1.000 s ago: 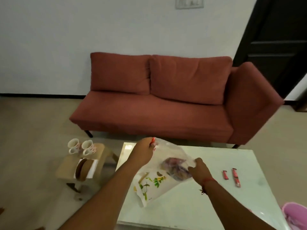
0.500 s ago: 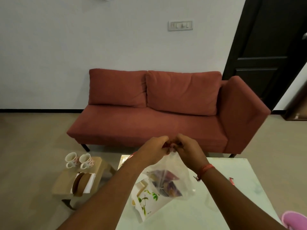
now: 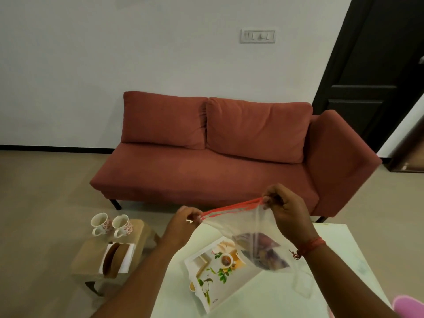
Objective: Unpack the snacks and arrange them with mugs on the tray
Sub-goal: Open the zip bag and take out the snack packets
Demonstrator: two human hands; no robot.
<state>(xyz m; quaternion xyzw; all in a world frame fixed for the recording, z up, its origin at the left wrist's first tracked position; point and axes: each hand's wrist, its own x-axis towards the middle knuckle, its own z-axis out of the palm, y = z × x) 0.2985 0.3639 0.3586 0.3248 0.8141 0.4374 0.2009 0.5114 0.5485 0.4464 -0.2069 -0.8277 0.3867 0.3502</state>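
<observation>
A clear plastic zip bag (image 3: 246,222) with a red sealing strip hangs over the white table (image 3: 270,294). Dark purple snack packets (image 3: 261,250) lie in its bottom. My left hand (image 3: 183,220) pinches the strip's left end and my right hand (image 3: 283,205) pinches its right end, stretching the strip taut between them. Beneath the bag lies a white tray (image 3: 218,269) printed with green leaves and a teacup. Two white mugs with red flower patterns (image 3: 112,223) stand side by side on a low wooden stool (image 3: 91,255) left of the table.
A brown and white folded item (image 3: 117,259) lies on the stool in front of the mugs. A red sofa (image 3: 229,154) stands behind the table against the wall. A pink object (image 3: 410,306) shows at the lower right corner. A dark door (image 3: 376,65) is at the right.
My hands came together at the bag's top, then moved apart, pulling the red strip out straight. The bag rose off the table and the camera tilted up.
</observation>
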